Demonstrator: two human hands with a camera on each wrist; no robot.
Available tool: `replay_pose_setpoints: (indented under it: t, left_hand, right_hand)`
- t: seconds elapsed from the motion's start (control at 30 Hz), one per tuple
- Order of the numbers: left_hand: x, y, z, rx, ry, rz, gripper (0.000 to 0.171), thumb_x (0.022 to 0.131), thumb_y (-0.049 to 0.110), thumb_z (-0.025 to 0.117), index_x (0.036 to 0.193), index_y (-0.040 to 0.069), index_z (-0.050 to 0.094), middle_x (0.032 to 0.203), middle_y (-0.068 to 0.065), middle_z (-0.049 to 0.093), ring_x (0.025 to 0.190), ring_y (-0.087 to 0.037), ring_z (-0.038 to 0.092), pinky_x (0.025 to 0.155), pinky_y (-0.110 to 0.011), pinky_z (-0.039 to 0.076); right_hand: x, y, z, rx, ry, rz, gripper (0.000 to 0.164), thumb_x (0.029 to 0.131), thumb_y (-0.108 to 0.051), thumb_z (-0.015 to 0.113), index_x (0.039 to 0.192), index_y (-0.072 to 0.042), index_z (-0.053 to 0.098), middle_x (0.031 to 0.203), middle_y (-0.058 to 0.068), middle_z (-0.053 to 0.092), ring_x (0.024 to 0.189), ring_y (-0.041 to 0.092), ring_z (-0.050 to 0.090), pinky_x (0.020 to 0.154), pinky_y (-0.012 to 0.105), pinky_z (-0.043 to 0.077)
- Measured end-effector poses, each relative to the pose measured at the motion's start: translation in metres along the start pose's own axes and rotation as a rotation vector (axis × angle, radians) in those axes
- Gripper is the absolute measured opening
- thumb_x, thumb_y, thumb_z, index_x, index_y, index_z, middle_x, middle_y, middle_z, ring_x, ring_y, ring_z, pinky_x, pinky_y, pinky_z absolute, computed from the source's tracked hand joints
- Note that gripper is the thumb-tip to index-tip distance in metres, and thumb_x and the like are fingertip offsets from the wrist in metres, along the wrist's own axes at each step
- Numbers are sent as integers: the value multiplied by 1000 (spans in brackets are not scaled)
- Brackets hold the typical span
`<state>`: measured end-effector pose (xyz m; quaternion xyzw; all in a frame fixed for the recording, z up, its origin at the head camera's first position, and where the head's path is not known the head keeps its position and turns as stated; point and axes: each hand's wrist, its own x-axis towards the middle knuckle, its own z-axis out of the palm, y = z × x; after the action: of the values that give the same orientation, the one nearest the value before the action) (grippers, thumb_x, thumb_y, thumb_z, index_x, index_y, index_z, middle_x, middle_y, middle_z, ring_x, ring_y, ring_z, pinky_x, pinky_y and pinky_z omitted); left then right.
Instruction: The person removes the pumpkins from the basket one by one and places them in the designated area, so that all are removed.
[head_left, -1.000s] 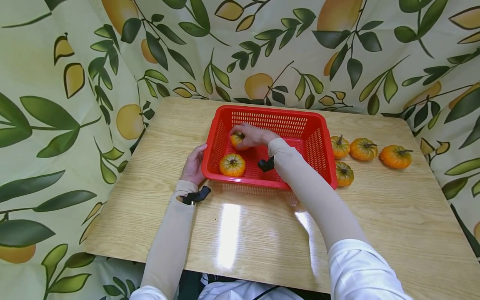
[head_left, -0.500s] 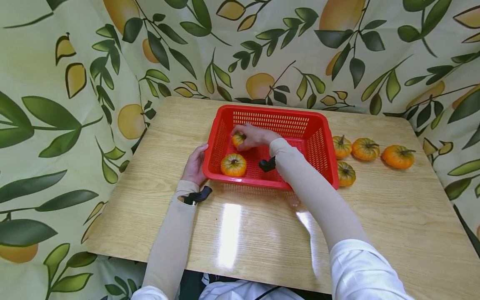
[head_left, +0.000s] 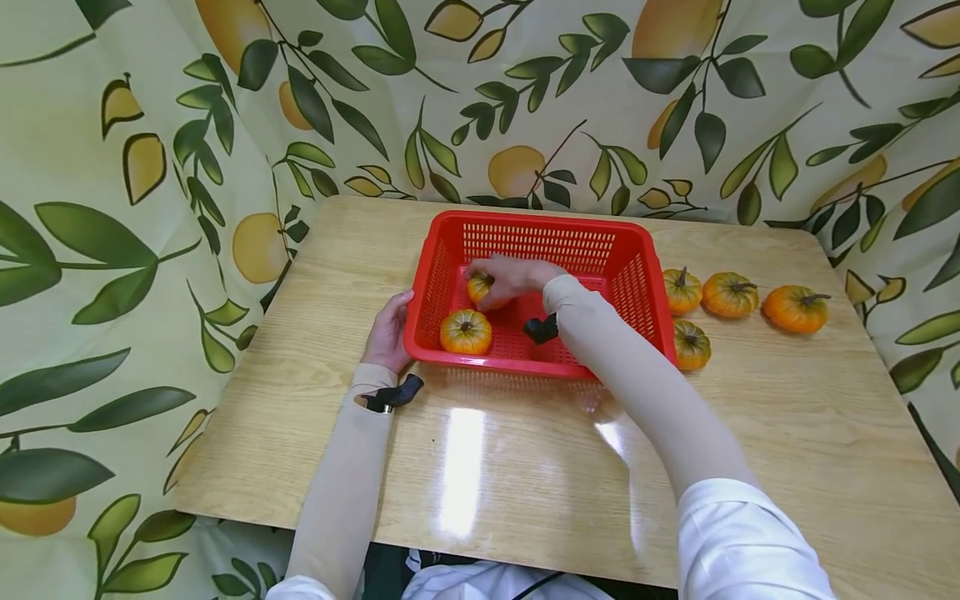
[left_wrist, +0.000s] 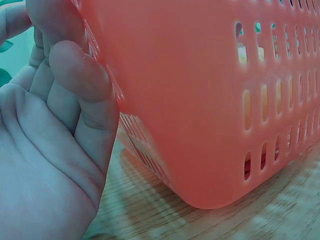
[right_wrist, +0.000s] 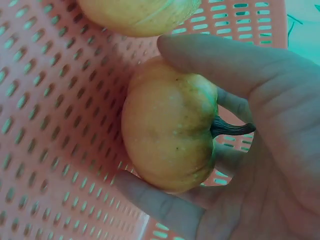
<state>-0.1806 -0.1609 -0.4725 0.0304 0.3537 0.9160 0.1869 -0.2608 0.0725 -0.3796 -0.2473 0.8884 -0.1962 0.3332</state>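
Observation:
A red plastic basket [head_left: 540, 365] stands on the table, with two small orange pumpkins in its left part. My right hand [head_left: 516, 277] reaches inside and grips the rear pumpkin [right_wrist: 167, 125], thumb on one side and fingers on the other, its dark stem toward the palm. The other pumpkin [head_left: 466, 332] sits by the basket's near left corner; part of it shows at the top of the right wrist view. My left hand [head_left: 387, 333] rests at the basket's left end, its fingers [left_wrist: 82, 75] against the outer wall.
Several more pumpkins lie on the table right of the basket: one pumpkin [head_left: 681, 291] close to its wall, one nearer pumpkin [head_left: 691, 345], and two farther right, including the pumpkin [head_left: 795, 309]. A leaf-patterned cloth [head_left: 450, 100] hangs behind the wooden table [head_left: 300, 417].
My right hand and the pumpkin in it have shifted slightly right and toward me inside the basket. The left hand stays at the basket's left end.

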Motion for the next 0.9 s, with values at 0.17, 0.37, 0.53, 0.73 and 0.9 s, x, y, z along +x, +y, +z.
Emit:
replay_pose_setpoints:
  t: [0.17,0.37,0.53,0.73,0.9]
  left_hand:
    - [2,1,1,-6,11,0,23,95,35,69,106,14,67,97,4,75,90,-8,68,82,-22,55]
    - [1,3,1,-40,-5,-11,35,84,35,83,106,13,68,96,3,75,90,-10,69,83,-24,56]
    - [-3,3,1,-55,-21,-10,29,87,33,81,104,13,69,95,3,76,89,-9,69,83,-22,56]
    - [-3,2,1,-22,-17,-6,25,91,35,76,104,15,69,95,4,76,90,-8,69,84,-21,55]
    - [-2,2,2,-20,-21,-4,26,91,35,76,104,14,69,95,4,76,89,-8,69,83,-21,55]
  right_hand:
    - [-12,7,-3,-36,0,-43,59,93,-29,72,145,-17,48,142,16,45,130,31,42,117,51,36]
    - [-29,14,-4,-66,5,-60,60,93,-28,73,146,-13,49,141,15,49,129,31,44,116,50,38]
    - [-46,20,-5,-46,11,-63,60,93,-28,73,146,-13,49,141,15,50,129,32,45,114,51,40]
    - [-67,26,-12,-19,39,-31,59,92,-29,74,146,-18,50,144,13,47,133,33,41,115,55,39]
    - [-85,31,-18,4,93,-17,58,91,-30,75,144,-24,52,145,11,46,134,32,40,113,57,41]
